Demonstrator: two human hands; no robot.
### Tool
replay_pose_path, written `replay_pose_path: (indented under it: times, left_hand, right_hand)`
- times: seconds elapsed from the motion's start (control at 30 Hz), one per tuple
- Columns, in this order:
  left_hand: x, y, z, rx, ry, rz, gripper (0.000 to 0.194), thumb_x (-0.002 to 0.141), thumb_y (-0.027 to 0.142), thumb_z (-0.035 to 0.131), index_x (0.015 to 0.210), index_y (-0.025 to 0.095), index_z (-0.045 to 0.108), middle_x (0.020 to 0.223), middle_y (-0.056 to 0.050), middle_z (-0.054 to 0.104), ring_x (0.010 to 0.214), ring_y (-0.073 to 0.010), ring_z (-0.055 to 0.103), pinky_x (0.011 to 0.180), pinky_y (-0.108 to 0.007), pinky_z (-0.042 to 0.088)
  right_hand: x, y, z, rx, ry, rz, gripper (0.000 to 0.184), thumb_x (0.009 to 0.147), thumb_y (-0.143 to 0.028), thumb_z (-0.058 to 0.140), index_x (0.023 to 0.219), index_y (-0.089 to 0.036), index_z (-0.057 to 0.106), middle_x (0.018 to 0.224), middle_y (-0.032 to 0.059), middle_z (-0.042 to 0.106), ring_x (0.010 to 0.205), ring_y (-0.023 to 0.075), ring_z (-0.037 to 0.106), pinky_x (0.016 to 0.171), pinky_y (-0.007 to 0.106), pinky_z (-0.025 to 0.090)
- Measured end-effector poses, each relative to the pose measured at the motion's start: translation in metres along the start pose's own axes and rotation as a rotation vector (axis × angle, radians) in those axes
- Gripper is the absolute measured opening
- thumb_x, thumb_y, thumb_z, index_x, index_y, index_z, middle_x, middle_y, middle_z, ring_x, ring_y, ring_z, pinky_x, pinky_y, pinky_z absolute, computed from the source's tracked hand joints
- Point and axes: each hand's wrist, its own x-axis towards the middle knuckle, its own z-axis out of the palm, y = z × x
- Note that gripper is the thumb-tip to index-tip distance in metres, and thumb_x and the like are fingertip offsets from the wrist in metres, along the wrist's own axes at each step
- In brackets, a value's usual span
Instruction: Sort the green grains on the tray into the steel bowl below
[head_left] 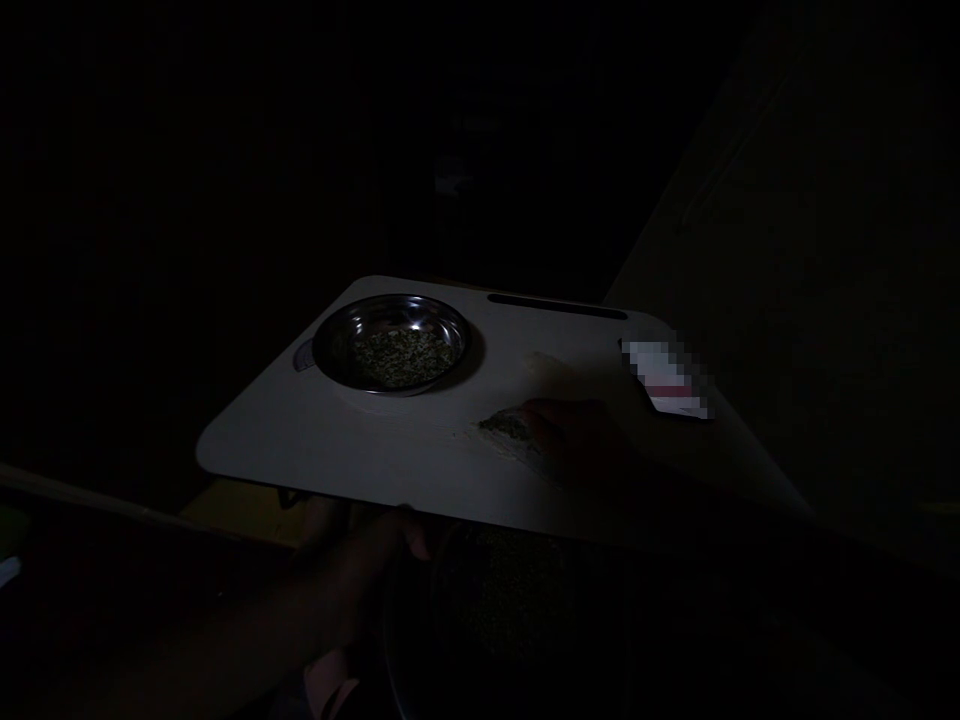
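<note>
The scene is very dark. On a pale table top (442, 470), my right hand (574, 430) lies in deep shadow. Its fingertips touch a small heap of chopped greens (506, 425), with whitish powder or residue around it; how the fingers are bent cannot be made out. Below the front edge, my left hand (367, 555) is at the rim of a dark bowl (390, 640) holding greenish bits, its thumb over the rim side and its other fingers mostly hidden. At the table's back left stands a shiny metal bowl (322, 360) with chopped greens in the bottom.
A blurred white and reddish object, possibly a phone or packet (666, 380), lies on the table's right side. A dark slot (556, 306) runs along the back edge. A pale smear (546, 362) marks the surface. A wall (825, 250) rises at the right.
</note>
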Motion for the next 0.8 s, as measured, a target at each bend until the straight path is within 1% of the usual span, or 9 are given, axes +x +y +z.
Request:
replay_pose_path:
  times: [0.1,0.27,0.43,0.6,0.67,0.73,0.8]
  left_hand:
    - [0.0007,-0.0009,-0.0005,-0.013,-0.008,0.013,0.017,0.045,0.013,0.051,0.061,0.018,0.05,0.055,-0.001,0.054,0.058,-0.0219,0.056,0.053,-0.035,0.044]
    - [0.0012,-0.0025,-0.001,-0.021,-0.019,-0.009,0.016,0.046,0.014,0.051,0.061,0.018,0.049,0.054,-0.002,0.054,0.058,-0.0221,0.056,0.053,-0.036,0.045]
    - [0.0026,-0.0025,-0.001,-0.013,0.001,0.055,0.017,0.045,0.013,0.051,0.061,0.018,0.049,0.057,-0.002,0.055,0.06,-0.0219,0.056,0.054,-0.035,0.045]
    - [0.0061,-0.0018,-0.002,0.009,0.024,0.072,0.022,0.043,0.01,0.052,0.062,0.019,0.049,0.057,0.0,0.055,0.061,-0.0225,0.056,0.053,-0.035,0.044]
    - [0.0063,-0.0023,-0.002,0.004,0.025,0.096,0.02,0.044,0.011,0.051,0.062,0.019,0.049,0.057,0.0,0.055,0.06,-0.0216,0.056,0.054,-0.034,0.044]
    - [0.0059,-0.0021,-0.002,0.004,0.01,0.076,0.016,0.045,0.012,0.051,0.06,0.018,0.049,0.056,-0.001,0.055,0.058,-0.0209,0.056,0.053,-0.034,0.044]
    - [0.0054,-0.0008,-0.0026,0.015,-0.03,0.006,0.014,0.045,0.013,0.05,0.058,0.017,0.049,0.055,-0.002,0.055,0.057,-0.0213,0.056,0.053,-0.034,0.044]
  right_hand:
    - [0.0002,0.0002,0.0003,0.006,0.005,0.002,0.031,0.08,-0.031,0.032,0.079,-0.017,0.06,0.068,0.0028,0.061,0.058,0.0112,0.053,0.055,0.022,0.037]
    - [-0.0004,-0.0021,0.0004,-0.021,0.013,0.002,0.032,0.08,-0.032,0.031,0.078,-0.017,0.06,0.066,0.0033,0.061,0.058,0.0119,0.053,0.056,0.023,0.037]
    - [0.0016,-0.0031,0.0014,-0.041,0.014,-0.015,0.033,0.08,-0.032,0.031,0.077,-0.016,0.06,0.064,0.004,0.06,0.058,0.0123,0.053,0.055,0.023,0.036]
    - [0.0055,-0.0007,0.004,-0.039,0.019,-0.023,0.032,0.08,-0.031,0.031,0.074,-0.017,0.059,0.06,0.0024,0.058,0.053,0.0105,0.05,0.052,0.022,0.034]
    - [0.0064,-0.0002,0.0044,-0.041,0.021,-0.014,0.032,0.079,-0.032,0.03,0.074,-0.017,0.059,0.061,0.0024,0.058,0.054,0.0106,0.05,0.052,0.022,0.034]
    - [0.0069,-0.0005,0.0039,-0.043,0.017,-0.004,0.032,0.079,-0.032,0.03,0.073,-0.017,0.059,0.062,0.0027,0.059,0.055,0.0108,0.051,0.052,0.022,0.034]
    - [0.0074,-0.0014,0.003,-0.044,0.006,0.001,0.032,0.079,-0.031,0.03,0.074,-0.017,0.058,0.063,0.0029,0.059,0.055,0.0106,0.051,0.052,0.022,0.033]
